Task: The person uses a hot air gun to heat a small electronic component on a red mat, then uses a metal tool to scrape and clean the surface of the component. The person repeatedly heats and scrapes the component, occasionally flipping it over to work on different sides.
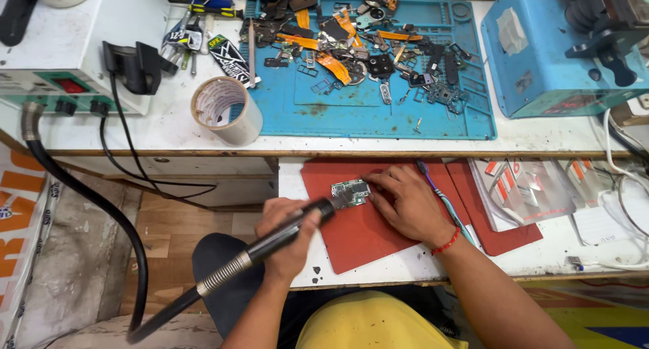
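left hand (289, 235) is wrapped fully around a black hot-air handpiece (284, 235), fingers curled shut on its barrel; the nozzle tip points toward 2 o'clock and ends at the left edge of a small circuit board (350, 191). whether the tip touches the board cannot be told. a ribbed metal collar and black hose (169, 308) trail from the handpiece toward 8 o'clock.

right hand (405, 204) lies palm down, fingers loosely spread, not gripping. its fingertips (373, 184) rest on the right edge of the circuit board, pressing it flat; the board sits at 9 o'clock from the fingers, just past their ends. a red thread band shows on that wrist.

the board lies on a red mat (358, 237) on the lower white bench (541, 258), near the mat's upper middle. a toothbrush (443, 200) lies just beside the right hand at 3 o'clock, running diagonally.

on the upper shelf at 12 o'clock, a blue work mat (378, 116) carries scattered phone parts. a tape roll (226, 110) stands at 10 o'clock, a white station unit (74, 45) beyond it, a blue machine (547, 52) at 2 o'clock.
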